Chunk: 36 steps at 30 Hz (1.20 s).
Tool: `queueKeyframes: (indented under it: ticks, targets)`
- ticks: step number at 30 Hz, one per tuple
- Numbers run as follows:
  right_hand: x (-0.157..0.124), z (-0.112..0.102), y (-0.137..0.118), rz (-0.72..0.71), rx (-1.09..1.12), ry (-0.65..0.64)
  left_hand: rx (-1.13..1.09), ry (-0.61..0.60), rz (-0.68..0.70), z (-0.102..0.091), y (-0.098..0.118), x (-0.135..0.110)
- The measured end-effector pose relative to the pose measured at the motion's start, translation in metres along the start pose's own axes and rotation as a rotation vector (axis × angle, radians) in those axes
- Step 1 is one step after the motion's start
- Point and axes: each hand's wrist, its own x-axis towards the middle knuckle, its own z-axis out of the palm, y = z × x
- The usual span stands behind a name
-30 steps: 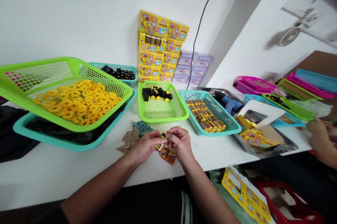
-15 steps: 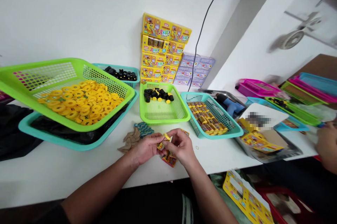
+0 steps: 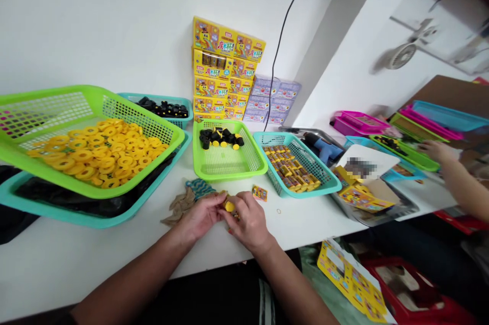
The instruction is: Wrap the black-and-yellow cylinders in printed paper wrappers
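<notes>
My left hand (image 3: 200,215) and my right hand (image 3: 248,223) meet over the white table's front edge, both pinched on a small yellow piece (image 3: 229,206) between the fingertips. A small printed card (image 3: 260,193) lies on the table just right of my hands. Brown and teal cloth-like scraps (image 3: 187,196) lie to the left of my left hand. Behind my hands stands a green basket (image 3: 229,162) with several black and yellow caps (image 3: 221,138).
A large green basket (image 3: 126,172) of yellow rings rests tilted on a teal tray at left. A teal basket (image 3: 324,182) of small yellow packets stands at right. Stacked yellow boxes (image 3: 225,75) line the wall. Another person's hand (image 3: 437,152) reaches over baskets at far right.
My hands dropped lower toward the table and closed together on the yellow piece. A printed card now lies free beside them. The other person's hand moved up to the far baskets.
</notes>
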Motion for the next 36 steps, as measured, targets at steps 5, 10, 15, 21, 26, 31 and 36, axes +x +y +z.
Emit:
queueKeyframes:
  ticks: [5, 10, 15, 21, 26, 31, 36]
  targets:
    - [0.000, 0.004, 0.002, 0.048, 0.130, 0.029, -0.040, -0.035, 0.001, 0.005, 0.006, -0.004]
    - [-0.004, 0.011, 0.003, -0.060, -0.012, 0.049, -0.099, 0.064, -0.028, 0.005, 0.001, 0.000]
    - [-0.003, 0.011, 0.004, 0.028, 0.122, 0.097, -0.122, 0.056, -0.009, 0.003, 0.000, 0.001]
    - [-0.006, 0.014, 0.009, 0.004, 0.082, 0.100, -0.097, 0.065, -0.031, 0.005, 0.002, -0.001]
    - [-0.007, 0.022, 0.006, 0.153, 0.259, 0.136, -0.068, 0.053, -0.023, 0.006, -0.001, -0.002]
    - [-0.007, 0.024, 0.006, 0.134, 0.239, 0.208, -0.063, 0.049, -0.009, 0.005, -0.003, -0.002]
    - [-0.007, 0.019, 0.009, -0.034, 0.071, 0.143, -0.063, 0.035, -0.016, 0.004, -0.004, 0.000]
